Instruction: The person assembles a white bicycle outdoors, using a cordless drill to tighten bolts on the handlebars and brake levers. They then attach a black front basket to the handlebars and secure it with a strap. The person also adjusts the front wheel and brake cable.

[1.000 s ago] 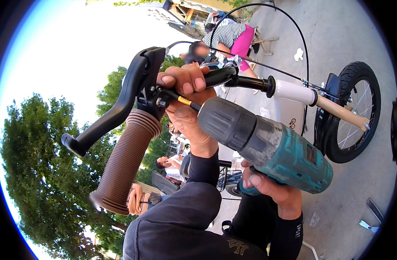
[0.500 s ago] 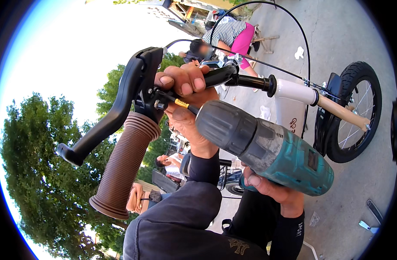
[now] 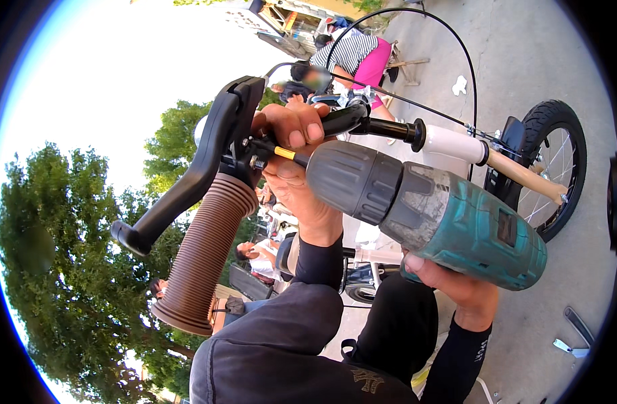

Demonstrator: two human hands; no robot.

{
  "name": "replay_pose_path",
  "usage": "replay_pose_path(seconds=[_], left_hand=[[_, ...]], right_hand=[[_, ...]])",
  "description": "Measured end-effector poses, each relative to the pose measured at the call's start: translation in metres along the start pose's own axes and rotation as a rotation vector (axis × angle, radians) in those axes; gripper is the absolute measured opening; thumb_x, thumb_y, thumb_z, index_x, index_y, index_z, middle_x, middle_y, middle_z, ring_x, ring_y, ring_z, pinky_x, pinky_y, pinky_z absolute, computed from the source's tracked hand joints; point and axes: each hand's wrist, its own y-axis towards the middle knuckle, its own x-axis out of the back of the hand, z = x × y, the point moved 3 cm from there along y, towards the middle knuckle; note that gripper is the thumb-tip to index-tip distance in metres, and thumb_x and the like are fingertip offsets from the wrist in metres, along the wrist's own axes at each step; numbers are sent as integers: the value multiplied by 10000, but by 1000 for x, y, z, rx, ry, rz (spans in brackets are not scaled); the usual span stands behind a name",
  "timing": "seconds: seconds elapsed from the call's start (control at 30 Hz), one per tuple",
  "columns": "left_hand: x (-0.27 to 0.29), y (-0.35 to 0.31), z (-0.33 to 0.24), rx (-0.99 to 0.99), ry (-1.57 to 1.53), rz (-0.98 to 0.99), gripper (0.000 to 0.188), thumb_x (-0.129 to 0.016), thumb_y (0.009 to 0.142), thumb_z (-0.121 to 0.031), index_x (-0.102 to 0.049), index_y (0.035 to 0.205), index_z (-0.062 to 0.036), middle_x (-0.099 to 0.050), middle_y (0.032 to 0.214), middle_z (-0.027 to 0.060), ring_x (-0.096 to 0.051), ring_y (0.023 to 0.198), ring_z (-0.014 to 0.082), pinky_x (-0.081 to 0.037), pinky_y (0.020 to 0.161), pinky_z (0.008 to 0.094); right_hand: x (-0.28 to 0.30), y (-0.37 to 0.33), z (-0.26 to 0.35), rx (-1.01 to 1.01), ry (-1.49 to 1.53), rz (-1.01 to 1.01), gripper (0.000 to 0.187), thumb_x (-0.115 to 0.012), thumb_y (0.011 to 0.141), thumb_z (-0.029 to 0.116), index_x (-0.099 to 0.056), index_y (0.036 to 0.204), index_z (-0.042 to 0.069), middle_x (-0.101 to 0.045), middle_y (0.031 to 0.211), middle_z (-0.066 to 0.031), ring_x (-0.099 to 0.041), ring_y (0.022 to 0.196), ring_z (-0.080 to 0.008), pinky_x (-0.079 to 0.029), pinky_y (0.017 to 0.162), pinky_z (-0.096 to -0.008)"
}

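Drill (image 3: 473, 232), teal with scuffed grey collar (image 3: 418, 207), is gripped by right fingers (image 3: 427, 271); left fingers (image 3: 296, 128) clasp black handlebar (image 3: 344, 120).

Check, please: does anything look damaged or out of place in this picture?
A white scrap lies on the ground near the top of the view, like dropped litter. The drill in the right hand has pale scuffs on its grey collar, which look like wear. I see no spill.
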Motion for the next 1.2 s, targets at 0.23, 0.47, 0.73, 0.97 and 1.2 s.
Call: replay_pose_path(seconds=[0.23,0.47,0.73,0.97,1.2], left_hand=[[7,-2,-7,83,-164,46,917,-680,743,-726,-390,1330,-84,-452,1035,64,-479,998,233,-366,1002,409],[16,-2,6,61,-459,22,957,-408,844,-809,-208,1503,-145,-514,1124,172,-549,988,279,-422,957,468],[17,8,-5,115,-169,-92,604,-496,987,-527,-310,1443,-178,-596,1034,198,-614,799,185,-530,650,302],[22,20,-9,200,-136,-39,528,-459,943,-426,-419,1342,-83,-610,932,156,-600,779,155,-499,680,273],[18,20,-6,197,-179,-53,541,-456,926,-435,-444,1319,-63,-594,908,137,-579,773,144,-472,690,264]], right_hand=[[-10,1,4,4,-71,-43,369,-759,807,113,-615,1111,-39,-649,829,-104,-628,691,-193,-510,643,-323],[-24,5,16,0,-75,-59,348,-758,787,188,-619,1004,-45,-592,665,-99,-604,630,-208,-493,627,-343],[-27,2,21,51,-70,-27,380,-763,766,173,-609,1036,-45,-586,702,-106,-600,621,-199,-522,592,-346],[-25,-2,13,29,-23,-64,441,-761,759,152,-590,1110,-52,-620,794,-114,-603,624,-184,-553,554,-366],[-34,-10,10,21,-11,-57,317,-735,806,173,-616,1024,-24,-561,685,-96,-588,649,-227,-487,687,-367]])
